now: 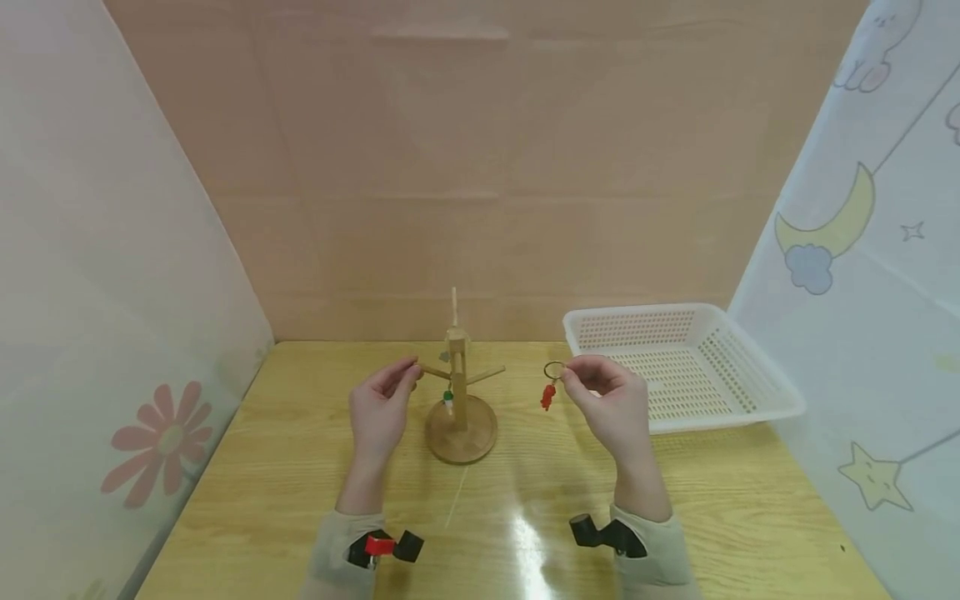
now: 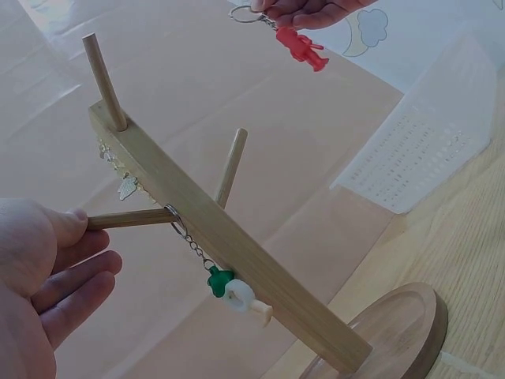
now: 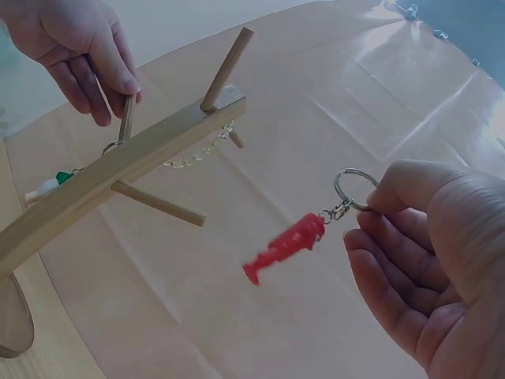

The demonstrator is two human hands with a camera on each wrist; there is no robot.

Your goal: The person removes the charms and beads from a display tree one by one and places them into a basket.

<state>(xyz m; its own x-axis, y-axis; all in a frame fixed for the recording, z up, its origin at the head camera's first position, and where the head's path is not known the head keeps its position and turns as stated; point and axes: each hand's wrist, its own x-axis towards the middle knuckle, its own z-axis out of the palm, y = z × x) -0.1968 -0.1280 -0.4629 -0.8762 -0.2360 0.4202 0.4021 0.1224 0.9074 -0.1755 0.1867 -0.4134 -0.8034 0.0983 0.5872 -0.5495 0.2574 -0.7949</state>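
My left hand [image 1: 378, 417] pinches a peg [image 2: 130, 219] of the tan wooden stand [image 1: 461, 408]; green-and-white figure keychain [image 2: 237, 293] hangs beside it, pale beaded chain [image 3: 211, 148] beyond. Not yet hung: red figure keychain [image 3: 286, 243], ring [image 3: 338, 187] pinched in my right hand [image 1: 613, 408].

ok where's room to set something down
Bare tabletop: left of the left hand; between the sleeves, before the wooden peg stand. Crowded: at the stand; by the white basket, where the right hand holds a red figurine keychain.
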